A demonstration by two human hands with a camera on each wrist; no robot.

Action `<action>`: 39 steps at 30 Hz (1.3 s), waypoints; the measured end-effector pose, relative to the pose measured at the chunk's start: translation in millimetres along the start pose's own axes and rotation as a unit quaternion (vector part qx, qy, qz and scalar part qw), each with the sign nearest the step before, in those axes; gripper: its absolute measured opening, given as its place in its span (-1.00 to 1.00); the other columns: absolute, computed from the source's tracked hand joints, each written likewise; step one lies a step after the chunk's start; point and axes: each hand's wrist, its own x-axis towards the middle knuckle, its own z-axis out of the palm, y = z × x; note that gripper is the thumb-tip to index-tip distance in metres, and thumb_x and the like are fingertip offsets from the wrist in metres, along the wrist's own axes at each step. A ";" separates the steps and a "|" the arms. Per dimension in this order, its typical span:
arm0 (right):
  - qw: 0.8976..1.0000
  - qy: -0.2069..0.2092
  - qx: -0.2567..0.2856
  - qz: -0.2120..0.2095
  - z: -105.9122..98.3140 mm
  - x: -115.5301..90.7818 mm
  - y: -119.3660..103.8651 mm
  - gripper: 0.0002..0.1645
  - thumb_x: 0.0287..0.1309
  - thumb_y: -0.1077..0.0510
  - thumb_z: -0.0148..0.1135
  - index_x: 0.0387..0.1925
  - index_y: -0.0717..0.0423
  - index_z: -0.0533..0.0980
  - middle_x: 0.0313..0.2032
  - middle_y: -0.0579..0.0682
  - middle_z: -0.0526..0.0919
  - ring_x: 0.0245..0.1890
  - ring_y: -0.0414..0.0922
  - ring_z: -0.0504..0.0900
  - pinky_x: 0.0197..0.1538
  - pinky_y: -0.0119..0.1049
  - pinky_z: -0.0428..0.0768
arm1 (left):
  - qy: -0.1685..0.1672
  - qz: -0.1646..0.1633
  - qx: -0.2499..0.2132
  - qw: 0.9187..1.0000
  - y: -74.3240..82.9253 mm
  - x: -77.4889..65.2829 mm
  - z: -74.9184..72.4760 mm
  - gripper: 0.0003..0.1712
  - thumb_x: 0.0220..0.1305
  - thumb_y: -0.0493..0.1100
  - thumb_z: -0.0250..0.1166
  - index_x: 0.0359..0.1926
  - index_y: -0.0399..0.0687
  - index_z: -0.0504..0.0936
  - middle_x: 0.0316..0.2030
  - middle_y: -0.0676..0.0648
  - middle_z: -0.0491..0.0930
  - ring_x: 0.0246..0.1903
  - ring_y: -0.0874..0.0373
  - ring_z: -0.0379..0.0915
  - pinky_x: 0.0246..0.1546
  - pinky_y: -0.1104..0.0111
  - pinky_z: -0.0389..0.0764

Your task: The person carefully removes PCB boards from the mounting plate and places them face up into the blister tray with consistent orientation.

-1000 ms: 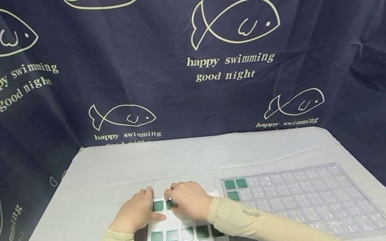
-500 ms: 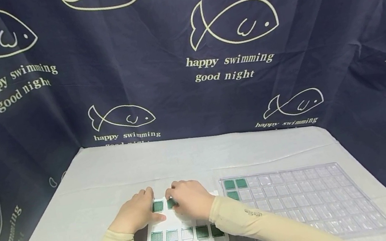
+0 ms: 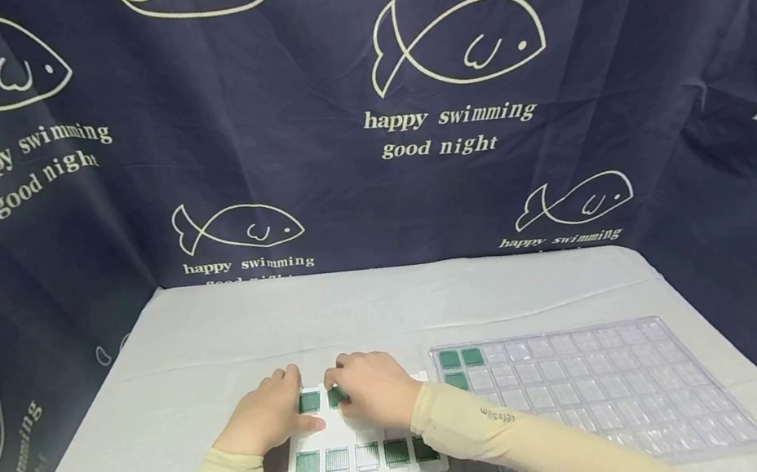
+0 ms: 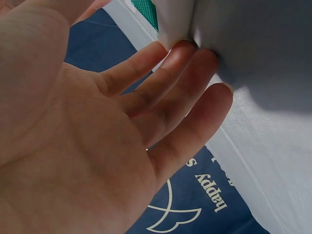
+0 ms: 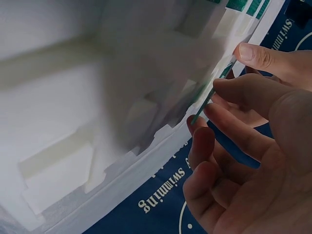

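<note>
A white slotted tray (image 3: 339,435) lies on the table with small green perforated circuit boards in it. My left hand (image 3: 263,416) grips its left side, the thumb over the top and the fingertips against the edge in the left wrist view. With the thumb and fingers of my right hand (image 3: 378,393) I pinch one green circuit board (image 5: 207,103), seen edge-on and tilted in the right wrist view. Another board (image 3: 310,402) sits left of it in the top row. Several more boards (image 3: 337,461) fill the bottom row. My right hand hides part of the top row.
To the right lies a clear plastic compartment tray (image 3: 596,391), with green boards (image 3: 449,359) in 3 compartments at its upper left. My right forearm crosses over its lower left part. A dark blue printed curtain (image 3: 329,112) surrounds the white-covered table (image 3: 389,300).
The board pinched by my right hand has lifted and shifted slightly to the right within its slot area. My left hand stays in place on the white tray.
</note>
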 end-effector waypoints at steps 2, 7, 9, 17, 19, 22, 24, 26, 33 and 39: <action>1.000 -0.001 0.001 0.001 -0.2 -0.2 0.4 -0.65 0.10 0.04 0.47 -0.02 -0.17 0.68 -0.27 -0.20 0.66 -0.36 -0.30 0.60 -0.36 -0.43 0.54 | -0.001 0.000 0.001 1.000 0.0 0.3 0.2 -0.27 -0.06 0.09 0.62 -0.06 -0.23 0.45 -0.31 -0.09 0.48 -0.34 0.05 0.42 -0.30 0.10 0.53; 1.000 0.001 0.001 -0.001 -0.2 -0.5 1.1 -0.64 0.10 0.04 0.48 -0.02 -0.19 0.67 -0.28 -0.19 0.65 -0.40 -0.30 0.56 -0.39 -0.44 0.50 | -0.003 -0.001 0.002 1.000 -0.2 0.7 0.6 -0.27 -0.06 0.10 0.62 -0.06 -0.24 0.46 -0.31 -0.10 0.49 -0.33 0.04 0.43 -0.28 0.09 0.55; 1.000 0.002 0.001 -0.001 -0.8 -0.8 1.2 -0.64 0.10 0.03 0.49 -0.02 -0.19 0.67 -0.28 -0.19 0.64 -0.41 -0.30 0.56 -0.39 -0.44 0.50 | -0.003 -0.002 0.004 1.000 -0.4 0.9 0.8 -0.26 -0.05 0.10 0.62 -0.05 -0.25 0.46 -0.30 -0.10 0.50 -0.33 0.04 0.44 -0.27 0.09 0.56; 1.000 0.005 0.005 0.000 -3.4 -2.7 2.8 -0.64 0.11 0.03 0.49 -0.02 -0.19 0.66 -0.28 -0.20 0.63 -0.43 -0.32 0.53 -0.40 -0.45 0.49 | 0.000 -0.003 0.010 1.000 -1.0 1.9 1.8 -0.25 -0.05 0.11 0.61 -0.04 -0.27 0.46 -0.29 -0.11 0.50 -0.33 0.05 0.44 -0.27 0.08 0.56; 1.000 0.003 0.006 0.000 -3.7 -3.1 3.4 -0.66 0.13 0.03 0.48 -0.03 -0.18 0.66 -0.29 -0.20 0.63 -0.43 -0.32 0.52 -0.41 -0.46 0.48 | 0.000 -0.003 0.010 1.000 -0.9 2.1 1.7 -0.24 -0.05 0.11 0.61 -0.03 -0.27 0.46 -0.29 -0.11 0.50 -0.33 0.05 0.44 -0.27 0.08 0.56; 1.000 0.005 0.008 -0.002 -4.1 -4.5 4.4 -0.68 0.14 0.03 0.47 -0.04 -0.17 0.65 -0.29 -0.20 0.63 -0.44 -0.32 0.51 -0.42 -0.46 0.48 | -0.003 -0.005 0.009 1.000 -0.6 2.0 1.4 -0.25 -0.05 0.11 0.61 -0.03 -0.26 0.46 -0.29 -0.11 0.50 -0.33 0.04 0.44 -0.26 0.08 0.56; 1.000 0.006 0.007 -0.002 -5.0 -5.7 4.7 -0.69 0.15 0.03 0.46 -0.05 -0.16 0.65 -0.29 -0.19 0.63 -0.44 -0.32 0.51 -0.42 -0.46 0.48 | -0.005 -0.005 0.010 1.000 -0.9 2.1 1.6 -0.25 -0.04 0.11 0.61 -0.03 -0.26 0.46 -0.28 -0.11 0.50 -0.32 0.04 0.44 -0.26 0.08 0.56; 1.000 0.006 0.006 0.000 -5.8 -7.3 4.7 -0.68 0.15 0.02 0.46 -0.04 -0.16 0.65 -0.28 -0.19 0.64 -0.44 -0.32 0.52 -0.42 -0.46 0.48 | -0.006 -0.006 0.010 1.000 -1.5 2.3 2.4 -0.25 -0.04 0.11 0.61 -0.03 -0.25 0.45 -0.29 -0.11 0.50 -0.32 0.04 0.44 -0.26 0.08 0.56; 1.000 0.006 0.004 0.007 -7.6 -12.8 5.3 -0.65 0.15 0.00 0.48 -0.01 -0.18 0.65 -0.24 -0.18 0.65 -0.42 -0.31 0.56 -0.39 -0.46 0.51 | -0.005 -0.008 0.009 1.000 -2.0 2.6 3.9 -0.23 -0.06 0.12 0.61 -0.01 -0.26 0.46 -0.26 -0.12 0.51 -0.30 0.03 0.46 -0.22 0.06 0.58; 1.000 0.012 0.002 0.004 -7.3 -16.2 7.4 -0.65 0.13 0.00 0.49 -0.01 -0.17 0.67 -0.23 -0.18 0.66 -0.41 -0.30 0.59 -0.38 -0.45 0.53 | -0.008 -0.008 0.010 1.000 -0.5 2.4 2.3 -0.22 -0.06 0.13 0.61 -0.01 -0.26 0.46 -0.26 -0.12 0.52 -0.30 0.03 0.46 -0.23 0.06 0.57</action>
